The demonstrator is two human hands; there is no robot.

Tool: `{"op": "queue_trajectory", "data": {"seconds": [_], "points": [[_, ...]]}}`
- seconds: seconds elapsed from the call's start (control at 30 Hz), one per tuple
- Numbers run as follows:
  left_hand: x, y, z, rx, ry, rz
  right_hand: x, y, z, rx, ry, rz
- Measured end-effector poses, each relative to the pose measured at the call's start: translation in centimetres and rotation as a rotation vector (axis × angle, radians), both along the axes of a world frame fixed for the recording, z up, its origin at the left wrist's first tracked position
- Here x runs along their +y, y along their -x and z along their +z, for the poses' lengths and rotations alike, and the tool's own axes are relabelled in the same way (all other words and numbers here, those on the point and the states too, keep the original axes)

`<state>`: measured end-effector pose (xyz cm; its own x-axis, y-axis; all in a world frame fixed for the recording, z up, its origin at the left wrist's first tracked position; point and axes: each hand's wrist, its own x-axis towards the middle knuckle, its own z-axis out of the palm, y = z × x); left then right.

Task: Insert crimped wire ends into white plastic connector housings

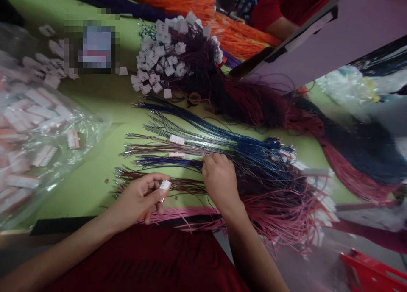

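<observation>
My left hand (pixel 143 198) pinches a small white and orange connector housing (pixel 165 186) between thumb and fingers, and a pink wire trails below it. To its right, my right hand (pixel 221 177) is curled closed over the purple wires (pixel 178 161), which run into its fingers; the fingertips are hidden. Brown wires (pixel 187 184) lie between the hands. Two more connector housings rest on the wires just beyond, one white (pixel 177 140) and one white and orange (pixel 177 155). Pink wires (pixel 203 214) lie along the near table edge.
A clear plastic bag (pixel 38 135) of white and orange connectors spreads at left. Dark red and black wires (pixel 222 80) with white connectors (pixel 159 59) lie at the back. Orange wires (pixel 203 12) run behind them. A panel (pixel 330 37) stands at right; another person's arm (pixel 281 28) shows beyond.
</observation>
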<state>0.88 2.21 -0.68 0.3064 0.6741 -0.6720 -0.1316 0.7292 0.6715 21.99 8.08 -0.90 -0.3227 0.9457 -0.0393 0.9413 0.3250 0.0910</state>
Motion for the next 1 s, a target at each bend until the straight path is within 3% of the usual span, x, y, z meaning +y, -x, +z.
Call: {"op": "queue_trajectory", "data": {"seconds": [0.23, 0.4, 0.5, 0.67, 0.77, 0.9, 1.0], "points": [[0.0, 0.2, -0.1, 0.008, -0.013, -0.009, -0.2, -0.7, 0.1, 0.099, -0.026, -0.028], [-0.1, 0.2, -0.3, 0.008, -0.024, -0.010, -0.7, -1.5, 0.3, 0.190, 0.014, 0.109], [-0.1, 0.1, -0.1, 0.025, -0.022, -0.025, -0.9, -1.6, 0.0, 0.154, 0.008, 0.155], [-0.1, 0.1, -0.2, 0.024, -0.026, -0.025, -0.6, -1.1, 0.1, 0.078, -0.048, 0.099], [-0.2, 0.1, -0.3, 0.010, -0.024, -0.019, -0.5, -1.1, 0.1, 0.206, 0.023, 0.039], [-0.2, 0.0, -0.4, -0.005, -0.019, -0.006, -0.7, -1.0, 0.2, 0.529, 0.214, -0.047], [-0.3, -0.1, -0.4, -0.016, -0.024, 0.004, -1.3, 0.2, 1.6, 0.747, 0.405, -0.018]]}}
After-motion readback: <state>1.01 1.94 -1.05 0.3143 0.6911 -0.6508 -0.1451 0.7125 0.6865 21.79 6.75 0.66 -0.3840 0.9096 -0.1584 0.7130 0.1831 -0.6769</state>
